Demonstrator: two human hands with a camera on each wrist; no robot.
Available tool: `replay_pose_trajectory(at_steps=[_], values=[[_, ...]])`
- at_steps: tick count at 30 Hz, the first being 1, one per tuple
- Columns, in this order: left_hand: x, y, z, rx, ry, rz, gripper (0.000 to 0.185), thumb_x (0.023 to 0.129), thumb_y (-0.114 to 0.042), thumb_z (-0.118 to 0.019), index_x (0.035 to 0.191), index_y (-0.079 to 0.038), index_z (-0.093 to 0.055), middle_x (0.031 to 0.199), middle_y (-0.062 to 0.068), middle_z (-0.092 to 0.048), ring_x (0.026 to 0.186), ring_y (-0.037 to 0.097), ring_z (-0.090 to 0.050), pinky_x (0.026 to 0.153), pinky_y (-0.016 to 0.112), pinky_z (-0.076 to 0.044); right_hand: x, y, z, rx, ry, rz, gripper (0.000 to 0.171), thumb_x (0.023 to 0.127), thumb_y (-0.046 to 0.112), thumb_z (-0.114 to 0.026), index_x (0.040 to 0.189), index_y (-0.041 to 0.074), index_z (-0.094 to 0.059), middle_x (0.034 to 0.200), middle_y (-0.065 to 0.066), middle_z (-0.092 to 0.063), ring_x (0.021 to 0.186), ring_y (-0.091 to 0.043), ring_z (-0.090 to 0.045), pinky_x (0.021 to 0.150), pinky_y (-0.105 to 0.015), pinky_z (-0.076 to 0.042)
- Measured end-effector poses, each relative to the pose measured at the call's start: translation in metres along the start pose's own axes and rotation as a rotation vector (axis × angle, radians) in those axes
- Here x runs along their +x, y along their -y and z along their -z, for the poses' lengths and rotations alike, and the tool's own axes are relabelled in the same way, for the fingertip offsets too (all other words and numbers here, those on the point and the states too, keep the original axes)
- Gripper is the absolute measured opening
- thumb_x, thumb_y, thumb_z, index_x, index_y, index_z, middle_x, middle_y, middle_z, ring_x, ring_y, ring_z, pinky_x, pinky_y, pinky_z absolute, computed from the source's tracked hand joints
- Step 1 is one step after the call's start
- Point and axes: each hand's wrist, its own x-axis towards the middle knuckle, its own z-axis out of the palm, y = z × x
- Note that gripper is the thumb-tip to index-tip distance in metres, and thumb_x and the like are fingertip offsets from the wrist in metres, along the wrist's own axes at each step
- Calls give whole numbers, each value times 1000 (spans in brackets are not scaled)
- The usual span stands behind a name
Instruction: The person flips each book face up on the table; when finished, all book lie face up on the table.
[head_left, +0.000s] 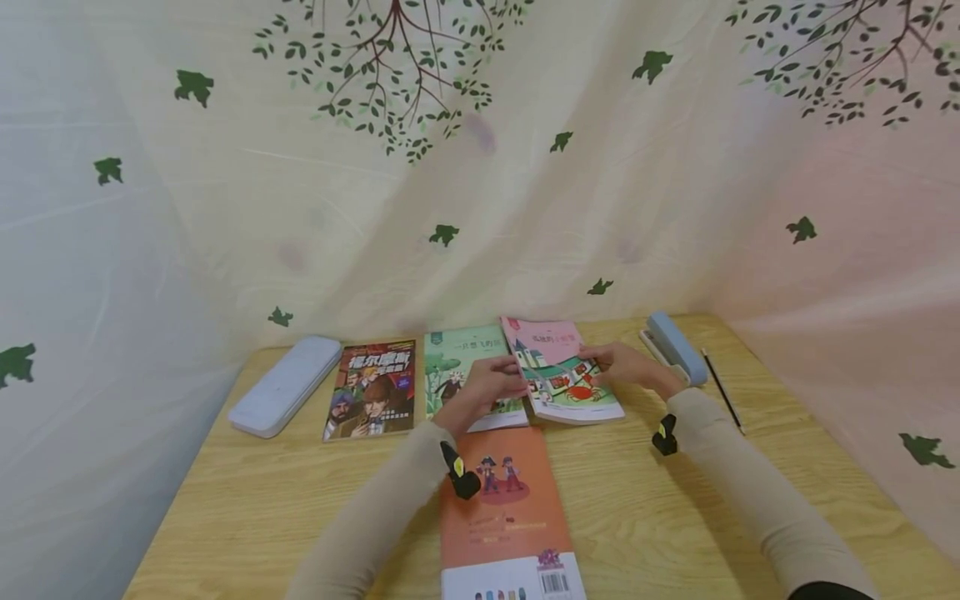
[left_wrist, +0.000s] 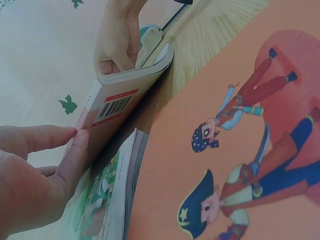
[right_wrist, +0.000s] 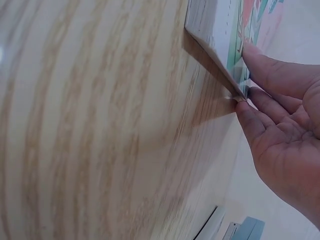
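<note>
Though askew — pink book [head_left: 558,371], long axis front-to-back — title end farthest.

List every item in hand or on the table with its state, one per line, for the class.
Pink paperback with crab cover: closed, spine side lifted
Left hand: pinching its spine
Right hand: pinching its opposite edge
Green paperback: closed, partly covered
Orange paperback: closed, back cover up
Dark illustrated paperback: closed, front up
Pale blue oblong case: closed
Blue-and-white stapler: unheld
Slim black pencil: lying unheld
</note>
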Motion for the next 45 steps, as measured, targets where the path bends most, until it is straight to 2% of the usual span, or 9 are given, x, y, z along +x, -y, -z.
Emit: replay_pose_trajectory(at_steps=[6,13,19,27,35,39,45], values=[[0,0,-3,17,-2,4,57,93,8,-65,148,-1,-51,140,23,-61,99,27,-75,91,39,-62,-2,-1,0,11,-8,11,63,92,-3,-68,150,-7,-43,160,-33,-28,146,-50,-32,114,-60,-41],[0,0,-5,18,-9,11,56,94,8,-65,147,-1,-51,138,22,-62,102,29,-75,89,37,-63,-3,-1,1,-24,-20,12,63,91,-2,-69,148,-7,-45,158,-34,-32,145,-50,-34,109,-53,-47],[1,0,-6,21,-7,11,56,94,8,-64,148,0,-51,140,23,-61,104,30,-74,91,38,-62,-3,-3,2,-31,-24,-4,63,91,-2,-69,149,-7,-45,159,-33,-30,148,-51,-28,114,-60,-41],[2,2,-8,32,-19,18,55,94,9,-64,147,0,-52,138,23,-62,100,28,-75,90,39,-62,0,-8,4,-33,-22,-2,63,91,-3,-69,149,-6,-46,160,-31,-29,150,-50,-22,115,-60,-40],[4,2,-8,36,-34,32,55,93,9,-64,146,-1,-53,136,22,-63,96,27,-76,85,36,-64,0,-8,4,-42,-30,-1,63,90,-2,-71,148,-5,-47,159,-31,-30,150,-50,-22,117,-62,-37],[5,5,-6,54,-23,33,57,94,8,-64,148,-2,-51,140,21,-61,103,30,-74,86,35,-63,-2,-6,3,-26,-30,-7,63,90,-2,-70,149,-4,-47,160,-31,-30,150,-51,-21,118,-63,-34],[4,11,-1,102,32,-10,63,91,7,-68,150,-4,-48,145,21,-57,115,32,-69,91,36,-62,-3,-5,3,-7,-29,1,63,90,-1,-71,148,-4,-48,159,-32,-30,150,-52,-23,118,-64,-32]])
